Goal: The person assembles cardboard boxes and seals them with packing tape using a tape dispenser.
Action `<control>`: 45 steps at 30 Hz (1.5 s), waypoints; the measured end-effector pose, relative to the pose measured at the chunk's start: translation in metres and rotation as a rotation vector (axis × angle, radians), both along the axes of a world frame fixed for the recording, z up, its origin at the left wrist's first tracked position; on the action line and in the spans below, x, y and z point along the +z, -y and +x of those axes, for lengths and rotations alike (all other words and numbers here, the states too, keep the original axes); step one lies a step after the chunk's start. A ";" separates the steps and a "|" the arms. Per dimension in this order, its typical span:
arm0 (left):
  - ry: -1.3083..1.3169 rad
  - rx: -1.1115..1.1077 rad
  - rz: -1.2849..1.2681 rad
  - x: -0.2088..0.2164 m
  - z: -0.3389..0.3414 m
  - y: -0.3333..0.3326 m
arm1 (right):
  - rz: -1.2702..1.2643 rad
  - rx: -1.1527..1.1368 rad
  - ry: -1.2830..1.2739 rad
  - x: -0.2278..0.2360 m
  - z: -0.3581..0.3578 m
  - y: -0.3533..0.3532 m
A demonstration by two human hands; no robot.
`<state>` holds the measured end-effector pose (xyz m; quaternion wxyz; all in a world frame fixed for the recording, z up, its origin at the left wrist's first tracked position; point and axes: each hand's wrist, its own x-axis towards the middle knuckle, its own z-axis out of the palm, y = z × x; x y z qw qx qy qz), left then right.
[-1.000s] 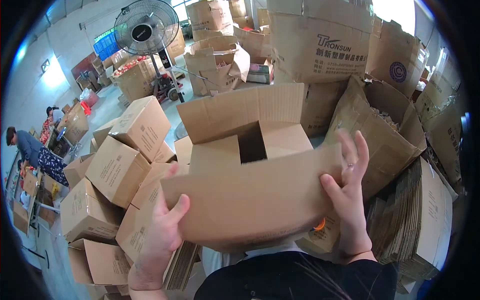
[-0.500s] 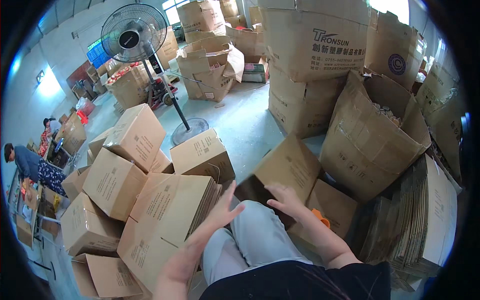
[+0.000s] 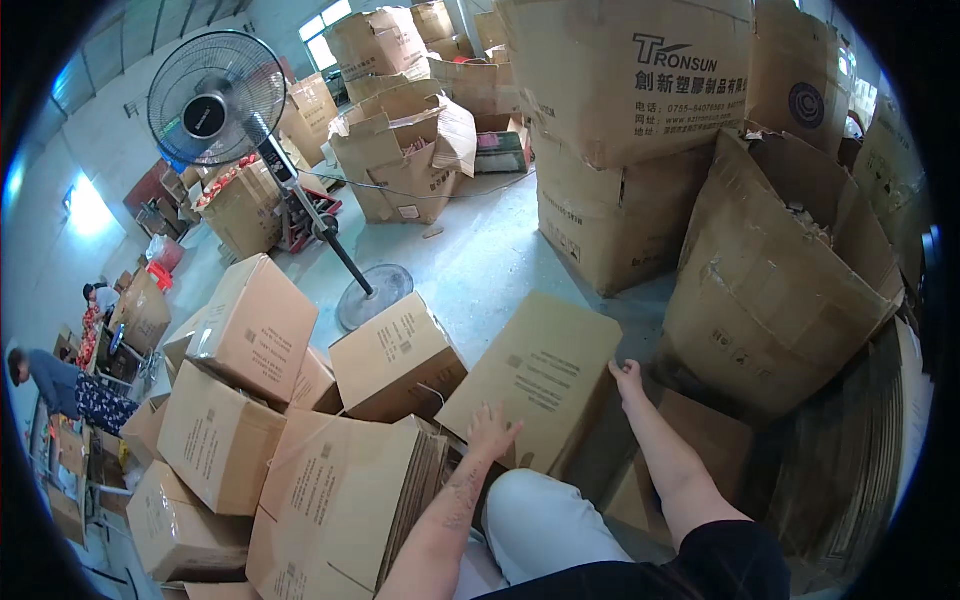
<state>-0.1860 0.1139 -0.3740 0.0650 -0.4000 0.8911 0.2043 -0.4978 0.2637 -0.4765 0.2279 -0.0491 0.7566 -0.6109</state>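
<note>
Cardboard box [image 3: 535, 365] is lying before the person's pale trousers [image 3: 545, 525], just right of another carton [image 3: 390, 350]. Left hand [image 3: 490, 434] is resting on its near part, fingers spread; right hand [image 3: 628, 382] is meeting its right edge, finger grip indiscernible.

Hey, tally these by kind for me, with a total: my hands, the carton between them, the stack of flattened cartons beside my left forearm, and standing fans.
Hands: 2, left hand and right hand
Carton between the hands: 1
Stack of flattened cartons: 1
Standing fan: 1
Total: 5
</note>
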 end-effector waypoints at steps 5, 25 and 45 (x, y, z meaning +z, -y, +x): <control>0.133 -0.078 -0.023 -0.034 0.008 -0.021 | 0.149 -0.341 0.335 -0.024 -0.054 0.046; -1.279 0.105 -0.277 0.256 0.018 -0.010 | -0.913 0.048 -0.079 0.310 0.041 -0.023; -1.415 -0.297 -0.130 0.424 0.281 -0.241 | -1.322 1.343 -0.206 0.518 0.254 -0.229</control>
